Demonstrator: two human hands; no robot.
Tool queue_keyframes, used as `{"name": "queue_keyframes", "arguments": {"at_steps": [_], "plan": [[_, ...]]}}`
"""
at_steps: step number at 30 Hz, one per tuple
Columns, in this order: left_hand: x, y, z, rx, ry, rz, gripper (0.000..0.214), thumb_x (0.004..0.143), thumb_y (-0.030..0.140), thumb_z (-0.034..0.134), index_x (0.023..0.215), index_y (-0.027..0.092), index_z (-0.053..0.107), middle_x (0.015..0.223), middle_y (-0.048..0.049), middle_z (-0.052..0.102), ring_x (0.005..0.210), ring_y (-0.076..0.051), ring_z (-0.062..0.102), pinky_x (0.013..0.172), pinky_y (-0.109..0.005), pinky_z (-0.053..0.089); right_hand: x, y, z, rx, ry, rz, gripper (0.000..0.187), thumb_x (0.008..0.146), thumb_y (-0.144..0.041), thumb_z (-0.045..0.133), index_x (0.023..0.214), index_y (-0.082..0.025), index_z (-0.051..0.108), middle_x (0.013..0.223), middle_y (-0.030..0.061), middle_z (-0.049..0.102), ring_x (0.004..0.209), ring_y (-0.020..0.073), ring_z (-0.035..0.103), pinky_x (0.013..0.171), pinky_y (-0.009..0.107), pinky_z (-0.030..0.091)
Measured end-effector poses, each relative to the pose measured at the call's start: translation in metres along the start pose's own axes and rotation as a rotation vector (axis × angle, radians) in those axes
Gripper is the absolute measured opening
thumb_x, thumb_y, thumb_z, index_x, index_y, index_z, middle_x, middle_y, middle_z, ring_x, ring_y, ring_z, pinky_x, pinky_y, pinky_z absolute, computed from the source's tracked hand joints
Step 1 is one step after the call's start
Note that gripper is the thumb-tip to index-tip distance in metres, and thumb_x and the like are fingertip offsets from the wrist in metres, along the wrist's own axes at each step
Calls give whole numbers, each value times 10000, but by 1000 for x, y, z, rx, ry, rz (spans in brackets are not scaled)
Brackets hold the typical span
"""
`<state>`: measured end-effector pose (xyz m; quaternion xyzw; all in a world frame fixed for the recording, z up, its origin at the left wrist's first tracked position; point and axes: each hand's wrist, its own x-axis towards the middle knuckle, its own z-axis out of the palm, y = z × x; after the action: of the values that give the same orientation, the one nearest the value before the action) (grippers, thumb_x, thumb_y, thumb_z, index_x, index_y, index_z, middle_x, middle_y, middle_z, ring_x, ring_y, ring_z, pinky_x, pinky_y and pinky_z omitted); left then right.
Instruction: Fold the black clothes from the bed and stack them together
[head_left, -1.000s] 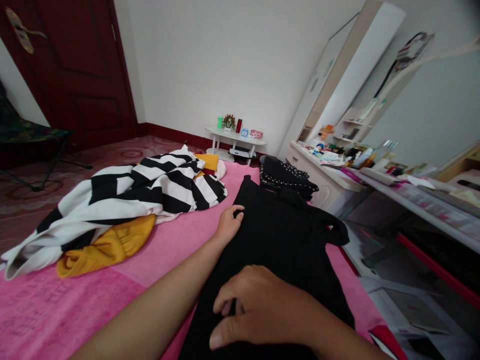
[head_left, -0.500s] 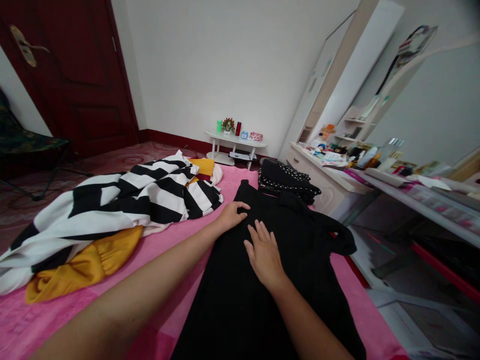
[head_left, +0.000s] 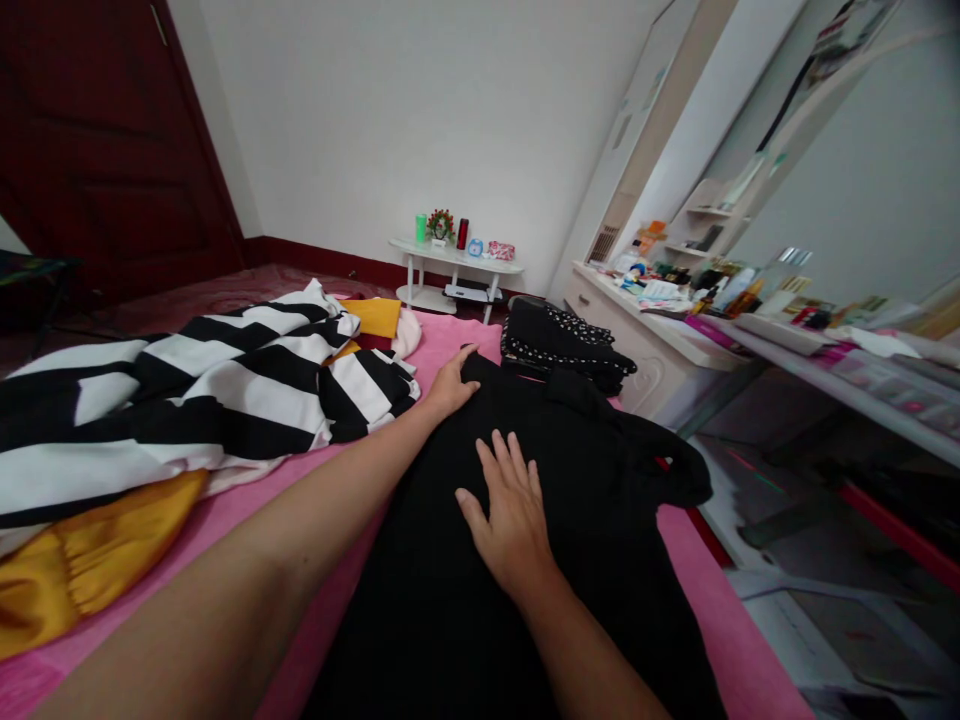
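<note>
A black short-sleeved garment [head_left: 585, 480] lies spread on a pink bedcover [head_left: 742, 640], its lower part running out of view toward me. At its far left corner, my left hand [head_left: 452, 388] rests on the edge, fingers stretched forward and thumb apart. My right hand [head_left: 511, 520] lies palm down near the middle of the cloth with its fingers spread. The sleeve on the right is partly folded, and a small red spot shows through an opening there.
To the left lies a heap of black-and-white striped cloth [head_left: 247, 390] with a mustard-yellow piece [head_left: 112, 560] under it. Folded dark clothes [head_left: 562, 345] are stacked beyond the garment. A cluttered dressing table [head_left: 645, 325] stands right; a small white table [head_left: 457, 262] stands by the wall.
My left hand has slid forward along the garment's left edge to its far corner. My right hand stays flat on the cloth, its thumb spread wider. The view has shifted slightly.
</note>
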<state>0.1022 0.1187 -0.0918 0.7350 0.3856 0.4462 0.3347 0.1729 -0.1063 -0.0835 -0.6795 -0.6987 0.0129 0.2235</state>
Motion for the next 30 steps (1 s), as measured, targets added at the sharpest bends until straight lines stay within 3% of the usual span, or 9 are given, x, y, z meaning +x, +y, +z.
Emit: {"name": "queue_keyframes", "arguments": {"at_steps": [4, 7, 11, 13, 15, 17, 19, 23, 30], "plan": [[13, -8, -9, 377, -45, -139, 731, 724, 159, 692, 1387, 255, 399, 1183, -74, 621, 1104, -243, 574, 933, -352, 443, 1, -2, 1, -40, -49, -12, 526, 917, -399, 431, 1414, -230, 395, 1549, 76, 211, 1439, 282, 104, 1120, 577, 156], [19, 5, -15, 635, -48, -151, 725, 708, 230, 726, 1363, 230, 415, 1167, -105, 598, 1098, -280, 553, 914, -372, 430, 2, -1, 1, -47, -55, -16, 521, 919, -397, 430, 1415, -242, 393, 1548, 71, 216, 1436, 286, 123, 1112, 586, 170], [10, 35, -12, 817, -18, 184, 520, 789, 133, 580, 1296, 198, 483, 1275, -136, 490, 1199, -302, 444, 983, -418, 351, 3, 0, 1, -48, -61, -7, 514, 914, -392, 440, 1407, -248, 407, 1544, 67, 230, 1432, 291, 142, 1108, 591, 179], [-3, 44, -3, 741, -148, 382, 424, 844, 127, 480, 1257, 211, 529, 1260, -110, 506, 1187, -264, 460, 1000, -388, 342, 3, -1, 1, -49, -68, -2, 513, 913, -388, 440, 1403, -236, 415, 1541, 74, 236, 1431, 291, 146, 1111, 586, 177], [-17, 43, 7, 640, -315, 448, 352, 885, 226, 466, 1219, 222, 577, 1276, -89, 521, 1187, -244, 478, 1032, -368, 323, 3, -1, 2, -49, -71, 2, 510, 914, -380, 438, 1399, -224, 420, 1536, 81, 250, 1430, 286, 152, 1117, 580, 169], [-27, 34, 14, 593, -426, 367, 380, 902, 379, 467, 1233, 232, 584, 1369, -78, 483, 1273, -259, 421, 1092, -398, 255, 3, -2, 2, -50, -71, 4, 507, 913, -373, 437, 1397, -219, 424, 1532, 83, 261, 1429, 280, 160, 1122, 575, 160], [-30, 23, 17, 605, -456, 232, 480, 912, 500, 413, 1302, 245, 534, 1461, -69, 402, 1374, -269, 290, 1127, -446, 174, 3, -2, 2, -53, -73, 7, 504, 914, -366, 436, 1394, -216, 427, 1530, 83, 267, 1429, 272, 166, 1125, 569, 156], [-27, 9, 16, 675, -401, 133, 605, 915, 598, 307, 1391, 249, 436, 1534, -79, 265, 1435, -256, 135, 1140, -462, 116, 3, -1, 2, -53, -82, 11, 500, 912, -365, 439, 1387, -211, 435, 1530, 82, 263, 1428, 263, 171, 1130, 555, 159], [-43, 16, 14, 747, -335, -14, 672, 911, 627, 256, 1452, 237, 331, 1562, -93, 154, 1432, -291, 131, 1138, -496, 122, 2, 0, 0, -46, -85, 9, 488, 917, -382, 428, 1380, -231, 445, 1529, 69, 275, 1429, 254, 174, 1129, 549, 160]]}}
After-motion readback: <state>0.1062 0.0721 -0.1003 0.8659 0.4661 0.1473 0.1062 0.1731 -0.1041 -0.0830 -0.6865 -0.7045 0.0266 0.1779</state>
